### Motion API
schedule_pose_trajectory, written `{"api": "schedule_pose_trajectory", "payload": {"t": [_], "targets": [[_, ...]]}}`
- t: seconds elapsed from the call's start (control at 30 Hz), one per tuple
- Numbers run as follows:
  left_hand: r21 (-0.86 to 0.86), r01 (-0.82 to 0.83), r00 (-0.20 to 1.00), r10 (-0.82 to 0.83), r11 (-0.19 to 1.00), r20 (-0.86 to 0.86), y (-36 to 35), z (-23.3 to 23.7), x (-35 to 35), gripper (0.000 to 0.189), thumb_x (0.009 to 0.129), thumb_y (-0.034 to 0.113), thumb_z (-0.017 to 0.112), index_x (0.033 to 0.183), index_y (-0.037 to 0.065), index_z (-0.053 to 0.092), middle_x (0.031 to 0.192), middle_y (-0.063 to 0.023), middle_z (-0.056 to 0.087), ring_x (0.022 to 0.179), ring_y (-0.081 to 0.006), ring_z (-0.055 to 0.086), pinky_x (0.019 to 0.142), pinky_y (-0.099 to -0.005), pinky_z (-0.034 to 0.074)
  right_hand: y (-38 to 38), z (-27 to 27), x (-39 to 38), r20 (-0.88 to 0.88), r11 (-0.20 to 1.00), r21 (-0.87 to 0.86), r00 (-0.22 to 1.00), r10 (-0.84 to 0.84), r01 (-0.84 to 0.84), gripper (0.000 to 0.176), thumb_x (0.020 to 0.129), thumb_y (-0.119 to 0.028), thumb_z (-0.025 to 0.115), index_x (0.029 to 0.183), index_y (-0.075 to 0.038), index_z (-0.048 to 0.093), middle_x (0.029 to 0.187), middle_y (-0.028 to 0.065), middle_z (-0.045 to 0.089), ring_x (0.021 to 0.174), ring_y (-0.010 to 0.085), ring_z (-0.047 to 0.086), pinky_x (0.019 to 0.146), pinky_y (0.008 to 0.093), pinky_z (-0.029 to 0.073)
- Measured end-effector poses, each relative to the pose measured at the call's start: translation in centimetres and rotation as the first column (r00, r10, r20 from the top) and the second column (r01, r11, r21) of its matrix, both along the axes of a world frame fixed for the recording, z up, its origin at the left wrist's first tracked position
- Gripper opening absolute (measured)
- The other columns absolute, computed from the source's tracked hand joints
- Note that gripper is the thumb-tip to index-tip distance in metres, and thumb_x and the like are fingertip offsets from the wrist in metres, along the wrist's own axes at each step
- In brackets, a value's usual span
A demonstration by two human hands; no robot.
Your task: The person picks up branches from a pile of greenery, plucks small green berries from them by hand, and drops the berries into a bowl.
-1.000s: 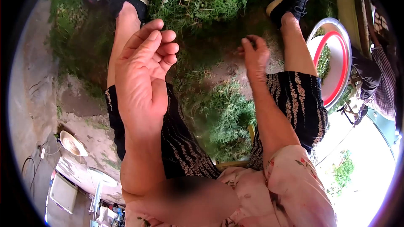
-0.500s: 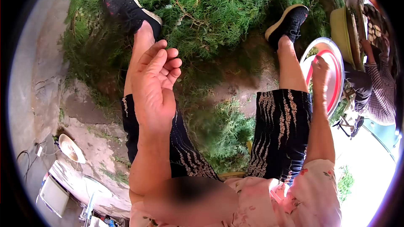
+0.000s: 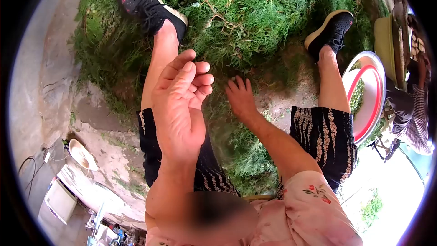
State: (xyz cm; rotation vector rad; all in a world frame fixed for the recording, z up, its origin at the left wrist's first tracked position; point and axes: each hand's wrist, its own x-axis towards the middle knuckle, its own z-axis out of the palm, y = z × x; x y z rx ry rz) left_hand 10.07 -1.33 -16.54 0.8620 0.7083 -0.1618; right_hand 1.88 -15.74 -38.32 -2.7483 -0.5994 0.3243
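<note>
My left hand (image 3: 182,98) is raised over my left leg, palm up. Its thumb presses against the curled index finger, and anything pinched there is too small to make out. My right hand (image 3: 240,95) reaches down between my legs, its fingers apart at the near edge of a heap of green conifer sprigs (image 3: 255,16). Nothing shows in that hand. Beside my right leg stands a white basin with a red band (image 3: 374,75), with small green bits (image 3: 357,96) inside.
More sprigs (image 3: 255,155) lie between my thighs. My black shoes (image 3: 148,7) rest among the greenery. At far right are a yellowish tub (image 3: 383,48) and another person in a checked sleeve (image 3: 418,123). A pale bowl-like object (image 3: 82,154) and a cable (image 3: 32,171) lie at left.
My right hand has moved left from the basin to the sprigs between my legs. My left hand keeps its pinched shape. The whole view has shifted slightly.
</note>
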Motion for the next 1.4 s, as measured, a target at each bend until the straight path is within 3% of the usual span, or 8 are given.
{"api": "schedule_pose_trajectory", "payload": {"t": [0.37,0.47,0.57,0.9,1.07,1.17,1.3,1.4], "targets": [[0.018,0.015,1.0,-0.015,1.0,-0.009,-0.3,0.1,-0.3,0.015,0.089,0.009,0.055,0.103,0.002,0.058,0.083,-0.0052,0.063,0.068,-0.0118,0.058,0.062,-0.023,0.045,-4.1,2.3,-9.2,-0.272,0.991,-0.116,0.962,0.026,-0.06,0.03,0.069,-0.002,0.058,0.099,-0.007,0.062,0.118,0.0127,0.051,0.116,0.036,0.041,0.097,0.0543,0.03],[0.009,0.029,1.0,-0.029,1.0,-0.007,-0.5,-0.1,-0.5,0.015,0.089,0.009,0.055,0.102,0.002,0.058,0.083,-0.0055,0.063,0.068,-0.0119,0.059,0.062,-0.0228,0.045,-4.0,3.0,-7.7,-0.06,0.98,0.122,0.987,-0.15,0.156,0.027,0.071,-0.002,0.057,0.097,-0.009,0.062,0.111,0.0123,0.055,0.107,0.0349,0.048,0.089,0.0461,0.04],[0.009,0.021,1.0,-0.021,1.0,-0.01,-0.6,-0.1,-0.5,0.016,0.089,0.009,0.055,0.102,0.002,0.058,0.083,-0.0057,0.063,0.068,-0.0121,0.059,0.062,-0.0228,0.045,-3.6,2.8,-4.6,-0.219,0.822,0.269,0.863,-0.456,0.503,0.023,0.073,-0.002,0.056,0.095,-0.008,0.062,0.101,0.0124,0.057,0.098,0.0331,0.053,0.076,0.0388,0.046],[0.006,0.036,0.999,-0.036,0.999,-0.011,-1.0,-0.3,-0.3,0.016,0.088,0.009,0.056,0.103,0.002,0.058,0.083,-0.006,0.064,0.068,-0.0121,0.059,0.062,-0.0227,0.045,-1.8,-2.1,-1.1,-0.266,0.931,0.117,0.914,-0.307,0.346,0.03,0.076,-0.002,0.058,0.105,-0.008,0.054,0.094,0.015,0.051,0.086,0.0343,0.054,0.067,0.0401,0.046],[0.005,0.033,0.999,-0.033,0.999,-0.01,-0.9,-0.2,-0.3,0.016,0.088,0.009,0.056,0.102,0.002,0.059,0.083,-0.0058,0.064,0.068,-0.0115,0.059,0.062,-0.0223,0.045,-4.2,-3.3,-2.3,-0.43,0.677,0.38,0.768,-0.474,0.63,0.028,0.078,-0.005,0.057,0.107,-0.007,0.055,0.091,0.0104,0.053,0.078,0.0252,0.058,0.063,0.0334,0.048],[0.005,0.034,0.999,-0.034,0.999,-0.006,-0.8,-0.1,-0.4,0.015,0.088,0.009,0.056,0.102,0.002,0.059,0.083,-0.0056,0.064,0.067,-0.0113,0.058,0.062,-0.0222,0.044,-6.5,-0.1,-1.4,-0.938,0.143,0.066,0.111,-0.33,0.987,0.026,0.08,-0.005,0.056,0.106,-0.003,0.055,0.086,0.0067,0.054,0.073,0.0199,0.059,0.061,0.031,0.047],[-0.005,0.03,0.999,-0.03,1.0,-0.019,-0.7,-0.2,-0.5,0.015,0.089,0.008,0.055,0.102,0.002,0.059,0.083,-0.0057,0.064,0.067,-0.0111,0.058,0.061,-0.022,0.045,-7.8,0.7,-1.4,-0.999,-0.369,0.03,0.035,0.009,0.929,0.028,0.079,-0.007,0.058,0.105,0.002,0.055,0.085,0.0077,0.059,0.068,0.0198,0.059,0.06,0.0306,0.05],[-0.01,0.034,0.999,-0.034,0.999,-0.02,-0.8,0.0,-0.4,0.015,0.089,0.008,0.055,0.102,0.002,0.059,0.083,-0.0057,0.063,0.067,-0.011,0.058,0.061,-0.0218,0.045,-6.6,1.3,0.5,-0.994,-0.372,0.077,0.098,0.037,0.925,0.016,0.082,-0.004,0.056,0.097,0.0,0.058,0.08,0.0043,0.057,0.072,0.0184,0.059,0.063,0.0304,0.05]]}}
